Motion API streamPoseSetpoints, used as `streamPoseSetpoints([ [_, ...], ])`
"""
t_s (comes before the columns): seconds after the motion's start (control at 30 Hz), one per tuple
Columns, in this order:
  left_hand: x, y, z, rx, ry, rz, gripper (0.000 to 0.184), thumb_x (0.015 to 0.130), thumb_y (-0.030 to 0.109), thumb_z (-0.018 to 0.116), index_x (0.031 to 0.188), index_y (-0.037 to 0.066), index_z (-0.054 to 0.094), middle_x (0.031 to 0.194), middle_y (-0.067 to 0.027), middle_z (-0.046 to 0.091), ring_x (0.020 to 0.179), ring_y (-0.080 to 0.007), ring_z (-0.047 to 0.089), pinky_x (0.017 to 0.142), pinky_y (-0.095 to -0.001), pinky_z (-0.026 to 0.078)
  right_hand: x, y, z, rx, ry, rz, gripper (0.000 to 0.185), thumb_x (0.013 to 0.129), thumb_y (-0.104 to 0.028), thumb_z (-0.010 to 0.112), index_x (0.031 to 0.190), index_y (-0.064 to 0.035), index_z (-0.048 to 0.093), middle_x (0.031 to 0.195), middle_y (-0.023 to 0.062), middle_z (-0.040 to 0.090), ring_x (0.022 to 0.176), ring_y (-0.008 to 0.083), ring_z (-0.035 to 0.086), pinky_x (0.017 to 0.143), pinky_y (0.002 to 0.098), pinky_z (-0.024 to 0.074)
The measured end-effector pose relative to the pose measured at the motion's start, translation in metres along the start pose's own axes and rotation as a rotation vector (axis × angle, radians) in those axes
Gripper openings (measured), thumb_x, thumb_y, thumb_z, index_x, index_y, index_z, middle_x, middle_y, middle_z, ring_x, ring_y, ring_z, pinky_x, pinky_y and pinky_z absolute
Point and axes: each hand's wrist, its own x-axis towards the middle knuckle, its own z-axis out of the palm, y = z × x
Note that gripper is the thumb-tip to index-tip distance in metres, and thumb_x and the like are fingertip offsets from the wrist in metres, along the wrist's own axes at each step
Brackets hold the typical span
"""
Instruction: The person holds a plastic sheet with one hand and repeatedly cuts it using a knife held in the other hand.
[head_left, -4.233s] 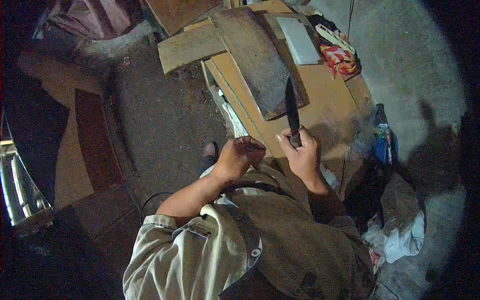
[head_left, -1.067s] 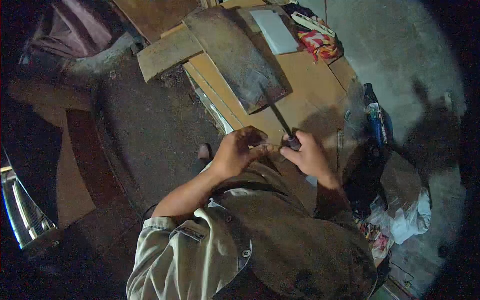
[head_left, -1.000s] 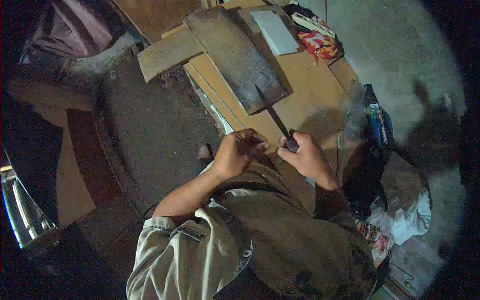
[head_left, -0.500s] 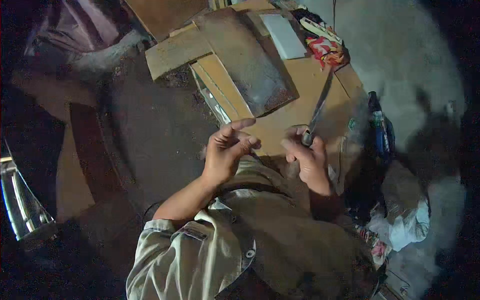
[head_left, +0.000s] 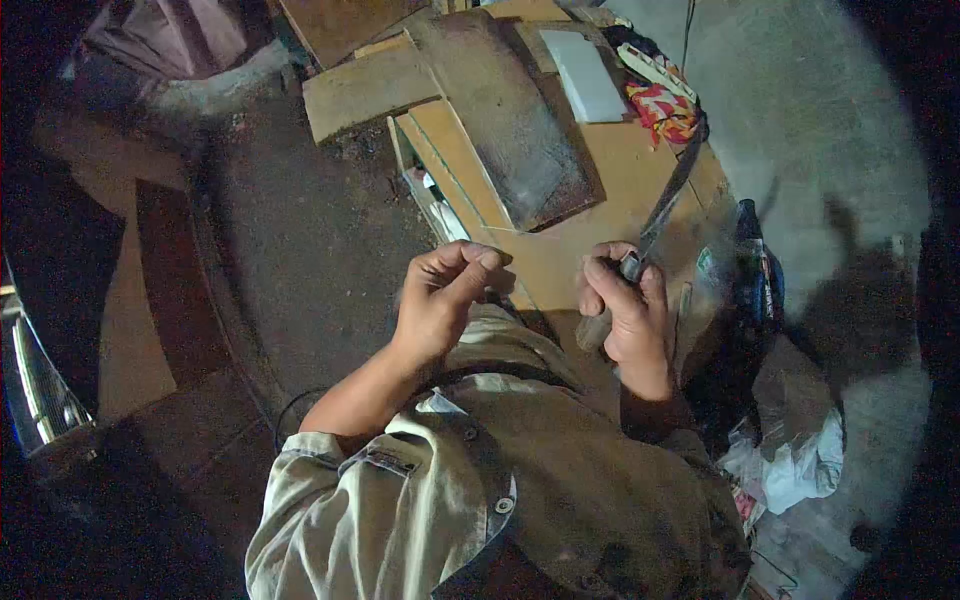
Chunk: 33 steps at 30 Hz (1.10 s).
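My right hand [head_left: 635, 318] is wrapped round the handle of a long knife [head_left: 667, 203], whose dark, narrow blade points up and away from me. The lower end of its handle sticks out below my fingers. My left hand [head_left: 432, 300] is closed, thumb and forefinger pressed together in front of my lap; whatever may be between them is too small to make out. Beyond both hands is a wooden bench top [head_left: 560, 262], on which rests a dark, worn board [head_left: 505, 130].
A white block [head_left: 583, 75] and a red and yellow cloth [head_left: 662, 112] lie at the bench's far right. Below it, a dark bottle [head_left: 752, 250] stands near a clear plastic bag [head_left: 805, 460] on the right. Another flat board [head_left: 370, 97] lies at the far left of the bench.
My left fingers, spread apart before, have come together in a pinch. My right hand still grips the knife and has turned slightly. The whole view has shifted a little.
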Motion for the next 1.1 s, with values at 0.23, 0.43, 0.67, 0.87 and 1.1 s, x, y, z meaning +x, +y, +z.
streamPoseSetpoints([
  [0.23, -0.001, 0.005, -0.005, 0.039, -0.001, -0.044, 0.019, 0.091, 0.016, 0.057, 0.094, -0.002, 0.062, 0.084, -0.0063, 0.066, 0.075, -0.0138, 0.062, 0.072, -0.0291, 0.048, 0.002, 0.002, 0.002, -0.01, -0.013, 0.032, 0.018, 0.081, -0.015, 0.066, 0.091, -0.0026, 0.058, 0.076, 0.0063, 0.061, 0.056, 0.0081, 0.05, 0.051, 0.0221, 0.0401],
  [0.43, 0.001, 0.012, -0.003, 0.086, -0.06, -0.071, 0.011, 0.085, 0.012, 0.062, 0.09, 0.002, 0.064, 0.081, -0.0054, 0.065, 0.074, -0.0138, 0.061, 0.069, -0.0277, 0.049, 0.004, -0.003, 0.002, -0.234, -0.115, 0.032, 0.02, 0.079, -0.015, 0.068, 0.091, -0.0013, 0.06, 0.071, 0.0027, 0.06, 0.057, 0.0063, 0.051, 0.05, 0.0217, 0.0411],
  [0.67, 0.002, 0.011, -0.001, 0.018, -0.007, -0.123, 0.011, 0.084, 0.014, 0.065, 0.086, 0.004, 0.066, 0.076, -0.0018, 0.064, 0.066, -0.0097, 0.056, 0.061, -0.0247, 0.045, 0.003, 0.001, 0.001, -0.145, -0.135, 0.046, 0.019, 0.079, -0.015, 0.068, 0.09, -0.0016, 0.06, 0.069, 0.0007, 0.059, 0.055, 0.0058, 0.051, 0.05, 0.0215, 0.0408],
  [0.87, 0.001, 0.011, -0.007, 0.118, 0.03, -0.107, 0.016, 0.088, 0.018, 0.061, 0.086, 0.003, 0.065, 0.074, -0.0018, 0.064, 0.062, -0.0077, 0.054, 0.057, -0.023, 0.043, 0.006, 0.001, -0.003, -0.169, -0.1, 0.01, 0.02, 0.079, -0.017, 0.068, 0.089, -0.0018, 0.06, 0.068, -0.0004, 0.058, 0.056, 0.006, 0.05, 0.051, 0.0217, 0.0409],
  [1.1, -0.001, 0.011, -0.013, 0.11, 0.038, -0.119, 0.024, 0.091, 0.024, 0.056, 0.092, 0.001, 0.065, 0.073, -0.0016, 0.064, 0.061, -0.0068, 0.054, 0.056, -0.023, 0.042, 0.003, -0.008, 0.001, -0.155, -0.06, -0.005, 0.016, 0.08, -0.016, 0.066, 0.086, -0.002, 0.06, 0.069, 0.0001, 0.058, 0.056, 0.0064, 0.049, 0.051, 0.022, 0.0394],
])
